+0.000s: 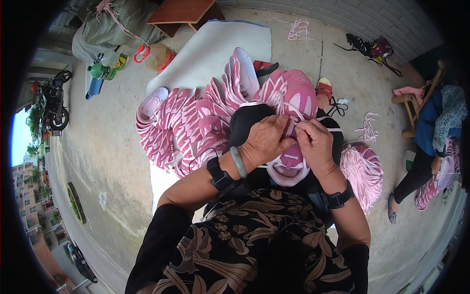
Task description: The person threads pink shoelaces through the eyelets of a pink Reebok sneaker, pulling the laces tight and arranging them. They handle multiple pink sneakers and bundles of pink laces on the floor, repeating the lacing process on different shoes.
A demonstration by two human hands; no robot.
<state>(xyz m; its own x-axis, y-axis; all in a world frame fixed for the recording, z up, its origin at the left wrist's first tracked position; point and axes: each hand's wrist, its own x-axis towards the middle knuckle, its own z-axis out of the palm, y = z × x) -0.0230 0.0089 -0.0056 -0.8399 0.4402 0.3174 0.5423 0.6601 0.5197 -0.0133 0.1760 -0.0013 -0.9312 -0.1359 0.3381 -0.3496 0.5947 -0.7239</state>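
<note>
My left hand (264, 142) and my right hand (316, 144) are both closed on a pink and white shoe upper (290, 164) held over my lap. Fingers of both hands pinch a thin pink lace (293, 128) at the upper's eyelets. Just beyond my hands lies a fanned pile of pink shoe uppers (196, 122), spread in a curve on a white sheet (205, 54). A bundle of pink laces (364, 169) sits to the right of my right hand. My left wrist carries a green bangle and a black strap; my right wrist has a black strap.
Another person (431, 142) sits at the right by a wooden chair, holding pink uppers. Loose laces (298, 29) lie on the concrete, with an orange jug (159, 56), green toys (100, 73), a grey sack (117, 24), a wooden board (181, 12), a scooter (54, 103).
</note>
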